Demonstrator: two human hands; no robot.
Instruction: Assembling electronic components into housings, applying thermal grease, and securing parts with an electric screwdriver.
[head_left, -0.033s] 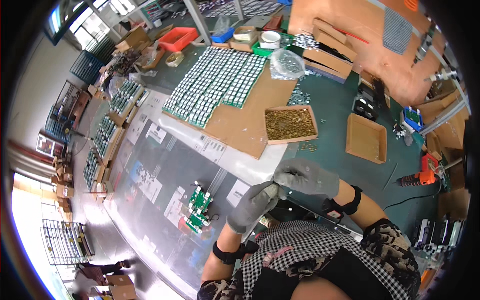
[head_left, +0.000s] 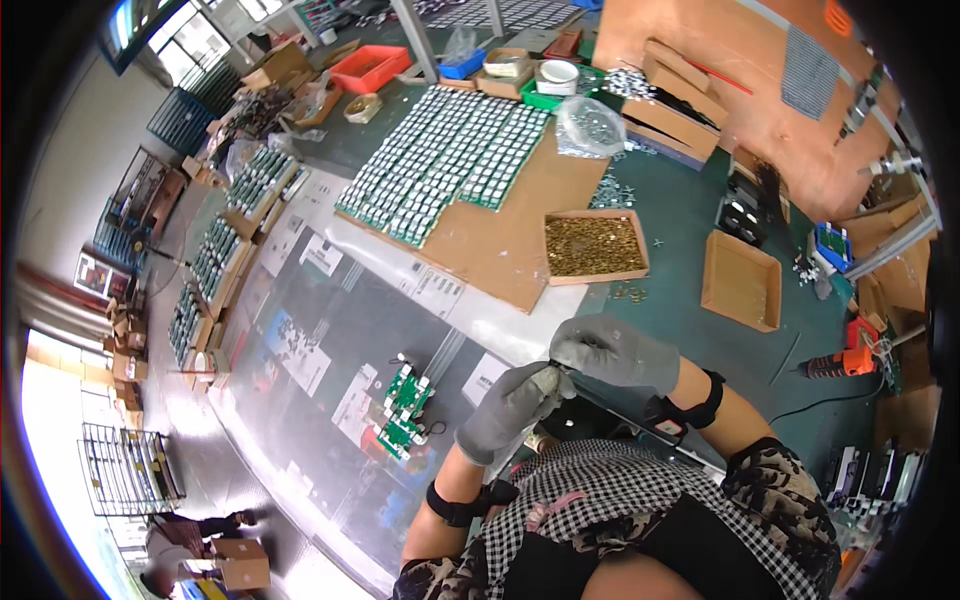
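Both my hands wear grey work gloves and meet just in front of my body. My left hand [head_left: 508,412] is closed, with its fingertips pressed against those of my right hand [head_left: 612,352]. My right hand is pinched as well, and whatever lies between the fingers is too small or hidden to make out. Just below the hands a dark piece with a pale straight edge [head_left: 655,428] shows in part. To the left, green circuit boards [head_left: 405,410] with white connectors lie on the grey mat [head_left: 300,395].
Beyond my hands stands a cardboard tray of small brass-coloured parts [head_left: 595,248]. Rows of green-and-white boards [head_left: 440,160] cover a cardboard sheet [head_left: 515,250]. On the right are a shallow cardboard box [head_left: 740,281] and an orange power tool [head_left: 840,363] with a cord. Another person [head_left: 170,545] is at lower left.
The view has shifted slightly, so the bench things sit a little further right. My hands remain together, with the left fingers slightly altered.
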